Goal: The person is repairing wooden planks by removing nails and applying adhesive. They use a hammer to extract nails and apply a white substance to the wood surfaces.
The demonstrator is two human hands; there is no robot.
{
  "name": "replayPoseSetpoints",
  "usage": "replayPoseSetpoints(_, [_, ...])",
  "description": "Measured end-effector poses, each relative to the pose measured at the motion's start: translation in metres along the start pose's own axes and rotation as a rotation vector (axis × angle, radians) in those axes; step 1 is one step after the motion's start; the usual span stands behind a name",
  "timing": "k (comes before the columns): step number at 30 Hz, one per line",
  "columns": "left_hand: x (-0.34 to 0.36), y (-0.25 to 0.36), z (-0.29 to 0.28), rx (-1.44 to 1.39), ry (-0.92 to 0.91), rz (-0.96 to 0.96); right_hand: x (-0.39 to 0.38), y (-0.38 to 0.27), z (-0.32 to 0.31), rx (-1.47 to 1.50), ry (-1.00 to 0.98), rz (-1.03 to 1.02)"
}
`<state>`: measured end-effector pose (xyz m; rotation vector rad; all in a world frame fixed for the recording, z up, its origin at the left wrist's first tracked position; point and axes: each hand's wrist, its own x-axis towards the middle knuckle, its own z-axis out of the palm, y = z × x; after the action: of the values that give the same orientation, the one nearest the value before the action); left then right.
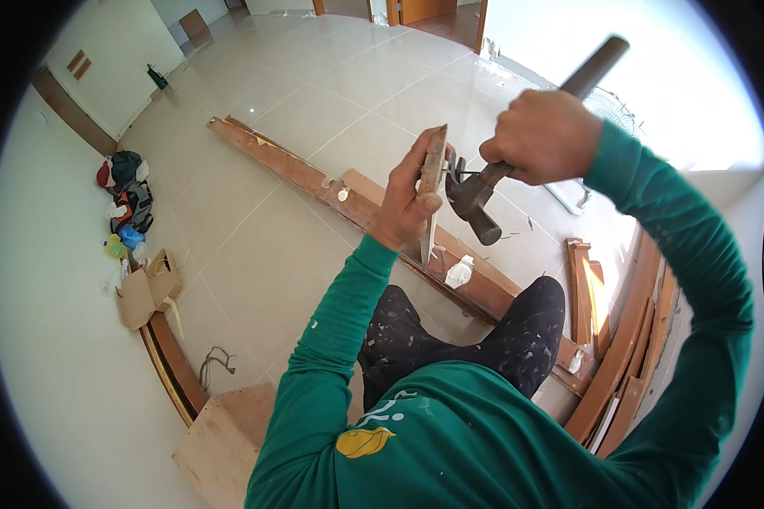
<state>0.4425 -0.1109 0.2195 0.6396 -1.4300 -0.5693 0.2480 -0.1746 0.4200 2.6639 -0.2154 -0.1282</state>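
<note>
My left hand grips a short, thin wooden piece with a rough, whitish face, holding it on edge in front of me. Wrapped round the handle of a claw hammer is my right hand. The hammer's claw end faces the wood, and a thin nail shows between claw and wood. Whether the claw grips the nail is too small to tell. Beneath my hands a long brown board lies across the floor, with a crumpled white scrap on it.
More brown boards lie at right along the wall. Loose nails are scattered on the tiled floor. A fan stands beyond my right arm. Bags, a cardboard box and a plywood sheet sit at left.
</note>
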Motion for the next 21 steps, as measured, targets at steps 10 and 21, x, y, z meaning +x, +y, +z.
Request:
replayPoseSetpoints(10, [0.006, -0.012, -0.004, -0.057, 0.043, -0.085, -0.005, -0.063, 0.156, 0.578, 0.732, 0.401])
replayPoseSetpoints(21, [0.006, -0.018, -0.011, -0.038, 0.039, -0.024, 0.068, -0.138, 0.238, 0.94, 1.081, 0.567])
